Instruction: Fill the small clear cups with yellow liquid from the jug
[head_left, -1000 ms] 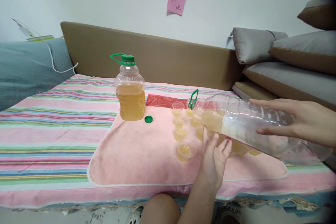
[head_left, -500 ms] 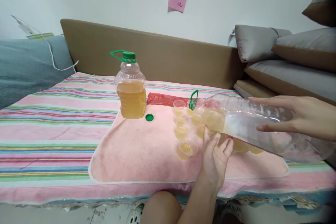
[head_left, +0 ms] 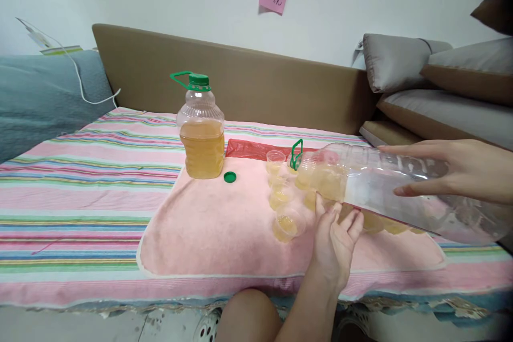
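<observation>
A large clear bottle [head_left: 377, 187] lies tilted nearly level over several clear plastic cups, its neck with a green handle ring [head_left: 296, 155] pointing left. My right hand [head_left: 452, 171] grips it from above near its base. Beneath its shoulder, my left hand [head_left: 336, 235] supports it with the palm turned up. Pale yellow liquid shows in the bottle's neck end and in the cups, such as the front cup [head_left: 286, 224] and one behind it [head_left: 279, 196]. More cups are partly hidden behind the bottle. A second bottle [head_left: 202, 144] with yellow liquid and a green cap stands upright at left.
A loose green cap [head_left: 230, 177] lies on the pink mat [head_left: 208, 230]. Behind the cups is a red plastic sheet [head_left: 248, 149]. Grey and brown cushions [head_left: 465, 112] are stacked at right, and a brown headboard [head_left: 240, 85] runs along the back.
The view has shifted slightly. Both hands still hold the tilted bottle, and my left hand appears a little further right. The cups and the upright bottle keep their places on the mat.
</observation>
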Tool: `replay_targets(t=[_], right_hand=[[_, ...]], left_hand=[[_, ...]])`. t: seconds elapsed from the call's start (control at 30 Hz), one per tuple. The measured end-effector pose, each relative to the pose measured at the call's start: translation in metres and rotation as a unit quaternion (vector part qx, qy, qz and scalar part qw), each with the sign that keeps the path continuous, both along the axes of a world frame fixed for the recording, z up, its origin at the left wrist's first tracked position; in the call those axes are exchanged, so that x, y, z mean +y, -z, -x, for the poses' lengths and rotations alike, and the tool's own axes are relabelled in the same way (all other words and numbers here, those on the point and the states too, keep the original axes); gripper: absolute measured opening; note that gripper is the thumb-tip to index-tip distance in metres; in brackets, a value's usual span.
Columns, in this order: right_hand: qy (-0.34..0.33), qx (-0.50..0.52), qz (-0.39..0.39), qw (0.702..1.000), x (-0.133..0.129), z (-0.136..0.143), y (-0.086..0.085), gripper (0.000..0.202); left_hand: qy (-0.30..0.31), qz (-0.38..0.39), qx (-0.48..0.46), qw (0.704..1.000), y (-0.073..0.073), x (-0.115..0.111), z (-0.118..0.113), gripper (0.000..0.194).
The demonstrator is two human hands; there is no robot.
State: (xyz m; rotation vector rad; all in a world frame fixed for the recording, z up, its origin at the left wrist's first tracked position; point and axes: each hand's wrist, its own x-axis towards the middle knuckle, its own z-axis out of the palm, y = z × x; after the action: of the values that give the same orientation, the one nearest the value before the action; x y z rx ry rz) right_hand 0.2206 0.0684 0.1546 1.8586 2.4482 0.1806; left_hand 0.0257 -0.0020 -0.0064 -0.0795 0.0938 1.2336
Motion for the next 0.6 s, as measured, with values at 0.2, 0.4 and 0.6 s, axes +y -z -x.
replay_targets(t=[0.2, 0.4, 0.6], right_hand=[[-0.012, -0.017, 0.012, 1.0, 0.005, 0.001, -0.006, 0.082], [0.005, -0.024, 0.022, 0.999, 0.007, 0.009, -0.009, 0.086], [0.001, -0.03, 0.016, 0.999, 0.007, 0.011, -0.01, 0.086]], left_hand=[[0.006, -0.002, -0.007, 1.0, 0.001, 0.0, 0.001, 0.083], [0.002, -0.008, -0.026, 1.0, 0.002, 0.001, 0.0, 0.081], [0.0, -0.013, -0.03, 0.999, 0.002, 0.001, 0.0, 0.081]])
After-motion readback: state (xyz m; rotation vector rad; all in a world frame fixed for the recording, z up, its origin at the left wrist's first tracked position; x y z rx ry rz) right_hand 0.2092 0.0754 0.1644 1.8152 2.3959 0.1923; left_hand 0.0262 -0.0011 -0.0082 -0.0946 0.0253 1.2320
